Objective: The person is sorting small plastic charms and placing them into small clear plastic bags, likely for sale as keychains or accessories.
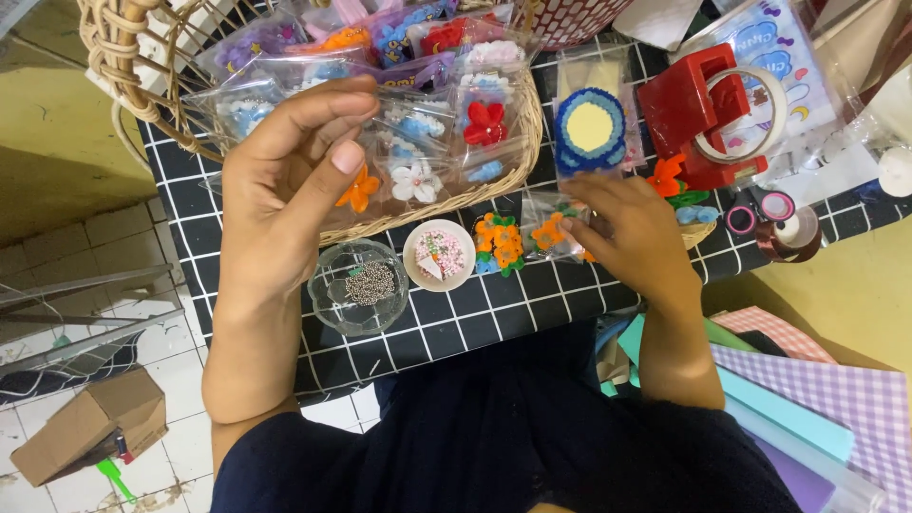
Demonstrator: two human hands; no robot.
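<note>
The left hand point(285, 180) is pinching a small clear packet point(366, 185) with an orange flower inside, thumb and forefinger closing narrowly on it just above the front rim of the wicker basket point(518, 142). The right hand point(632, 233) is pressing its fingertips on another clear packet point(551, 233) holding orange flowers, which is lying flat on the black grid-patterned cloth point(494, 309) near the table's front edge.

The basket is sitting toward the far left corner and is holding many clear packets of little flowers: white, red, blue, purple. Just in front of it, a scalloped glass dish point(358, 287) is holding tiny metal beads, and beside that a small round white dish point(439, 255) is holding mixed pastel beads. A loose cluster of orange and green flowers point(499, 242) is lying next to the white dish. Toward the far right, a red tape dispenser point(708, 114) is carrying a roll of clear tape.
</note>
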